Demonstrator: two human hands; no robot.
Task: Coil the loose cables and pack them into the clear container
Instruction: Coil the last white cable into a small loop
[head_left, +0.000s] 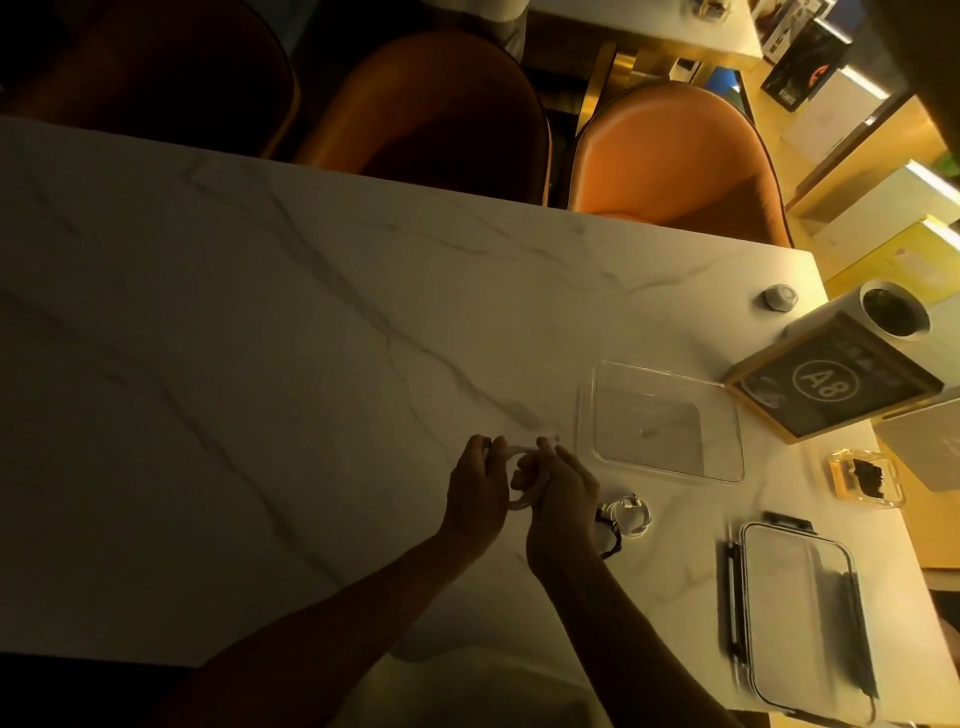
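Note:
Both my hands hold a white cable (524, 500) that is bent into a loop between them. My left hand (475, 491) grips the loop's left side, and my right hand (563, 501) pinches its right side, with one cable end sticking up near the fingertips. The clear container (662, 421) stands open on the marble table (260, 364), just right of and beyond my hands, with nothing in it. Another white cable, coiled (631, 514), lies with a black cable (610, 535) just right of my right wrist.
The container's clip lid (802, 613) lies at the near right. A framed "A8" sign (831, 387), a white cylinder (893, 312), a small glass dish with dark contents (865, 478) and a small round object (779, 298) stand along the right edge. Three orange chairs (675, 156) line the far side.

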